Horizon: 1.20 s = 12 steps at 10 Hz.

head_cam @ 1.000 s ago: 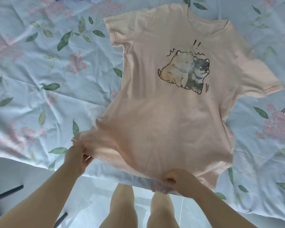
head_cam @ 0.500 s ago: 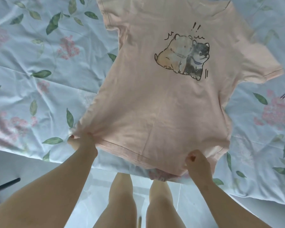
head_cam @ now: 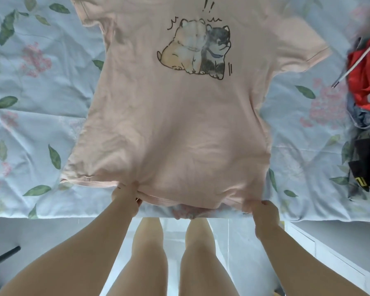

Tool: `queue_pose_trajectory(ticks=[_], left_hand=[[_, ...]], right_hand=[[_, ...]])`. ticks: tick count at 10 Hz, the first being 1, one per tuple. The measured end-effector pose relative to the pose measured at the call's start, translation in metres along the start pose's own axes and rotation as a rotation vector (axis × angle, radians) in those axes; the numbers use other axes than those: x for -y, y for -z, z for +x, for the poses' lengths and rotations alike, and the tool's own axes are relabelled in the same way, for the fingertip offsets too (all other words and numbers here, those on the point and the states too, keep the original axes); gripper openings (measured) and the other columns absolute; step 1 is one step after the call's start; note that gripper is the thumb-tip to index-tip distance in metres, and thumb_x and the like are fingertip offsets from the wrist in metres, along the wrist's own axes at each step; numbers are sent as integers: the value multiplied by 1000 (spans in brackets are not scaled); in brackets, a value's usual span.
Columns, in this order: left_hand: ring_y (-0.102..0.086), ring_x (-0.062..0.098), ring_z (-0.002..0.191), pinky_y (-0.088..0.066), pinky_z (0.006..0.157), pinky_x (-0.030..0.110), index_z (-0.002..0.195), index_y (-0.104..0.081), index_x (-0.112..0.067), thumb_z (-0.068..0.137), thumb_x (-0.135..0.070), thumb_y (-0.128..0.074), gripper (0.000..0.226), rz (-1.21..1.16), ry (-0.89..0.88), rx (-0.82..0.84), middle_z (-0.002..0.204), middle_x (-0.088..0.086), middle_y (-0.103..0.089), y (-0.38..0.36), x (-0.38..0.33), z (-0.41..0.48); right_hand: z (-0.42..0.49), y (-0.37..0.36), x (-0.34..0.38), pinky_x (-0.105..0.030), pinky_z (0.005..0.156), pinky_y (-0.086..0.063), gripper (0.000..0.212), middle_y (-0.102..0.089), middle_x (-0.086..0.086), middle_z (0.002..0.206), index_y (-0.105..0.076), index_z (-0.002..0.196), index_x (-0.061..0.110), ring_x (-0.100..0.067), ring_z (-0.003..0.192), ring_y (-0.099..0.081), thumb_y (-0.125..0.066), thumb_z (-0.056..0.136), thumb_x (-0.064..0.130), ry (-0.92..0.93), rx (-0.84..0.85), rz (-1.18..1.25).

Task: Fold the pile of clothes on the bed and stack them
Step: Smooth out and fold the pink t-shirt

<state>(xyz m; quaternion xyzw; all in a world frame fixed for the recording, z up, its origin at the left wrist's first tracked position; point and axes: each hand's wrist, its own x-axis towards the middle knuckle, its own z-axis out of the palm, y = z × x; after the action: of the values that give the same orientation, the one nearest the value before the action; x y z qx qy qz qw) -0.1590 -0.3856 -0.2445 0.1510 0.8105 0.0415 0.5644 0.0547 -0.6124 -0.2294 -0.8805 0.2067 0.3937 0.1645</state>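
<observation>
A pale pink T-shirt point(head_cam: 175, 116) with a print of two cartoon dogs lies spread front-up on the bed, its neck toward the far side and out of view. My left hand point(head_cam: 126, 196) pinches the bottom hem left of its middle. My right hand point(head_cam: 263, 212) grips the hem at the shirt's right corner. The hem sits at the bed's near edge. A pile of unfolded clothes point(head_cam: 365, 116), red, grey and black, lies at the right edge of the bed.
The bed is covered with a light blue sheet point(head_cam: 36, 99) printed with green leaves and pink flowers. My bare legs stand on a pale floor point(head_cam: 173, 229) below the bed's edge. A white cabinet point(head_cam: 329, 253) is at lower right.
The shirt has been drawn flatter and squarer on the bed. My left hand slid rightward along the hem and my right hand moved out to the right corner. The clothes pile came into view.
</observation>
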Motion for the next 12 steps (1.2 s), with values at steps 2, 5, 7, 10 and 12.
queue_pose_trajectory(ticks=[2,5,7,10,12], left_hand=[[-56,18,68,-50,62,33,101,-51,-18,86,-7,-63,22,-16,107,-97,76,5,-55,-3,4,-9],[-38,37,120,-31,98,43,129,-38,-7,81,-14,-62,54,698,-493,-633,132,21,-39,-23,-14,-38],[9,28,146,-8,116,45,149,5,-39,94,-49,-41,72,1626,-1107,-54,159,0,12,-49,-34,-26],[-62,33,109,-53,83,45,107,-72,-22,59,-27,-88,51,1628,-1508,-3,121,8,-65,-27,-51,-14],[-20,25,144,-24,113,43,148,-28,-30,94,-31,-51,58,1443,-1393,-101,156,3,-22,-68,-142,3]], right_hand=[[7,14,-18,-31,63,-38,26,-52,-13,74,-58,106,-8,-31,76,-49,-45,88,4,-147,-64,2],[-3,7,26,-44,99,-32,46,-40,-19,132,-40,126,9,-36,119,-40,-57,83,17,7,-219,-129],[-21,-18,111,-43,107,-24,63,-18,-6,153,-29,143,26,-31,134,-25,-56,86,24,662,-70,-392],[-44,-45,97,-48,104,-28,35,-48,-6,138,-62,114,28,-38,129,-41,-45,83,28,999,61,-972],[-29,-76,257,-38,113,-16,53,-15,-1,157,-29,145,29,-24,144,-10,-45,94,32,988,28,-748]])
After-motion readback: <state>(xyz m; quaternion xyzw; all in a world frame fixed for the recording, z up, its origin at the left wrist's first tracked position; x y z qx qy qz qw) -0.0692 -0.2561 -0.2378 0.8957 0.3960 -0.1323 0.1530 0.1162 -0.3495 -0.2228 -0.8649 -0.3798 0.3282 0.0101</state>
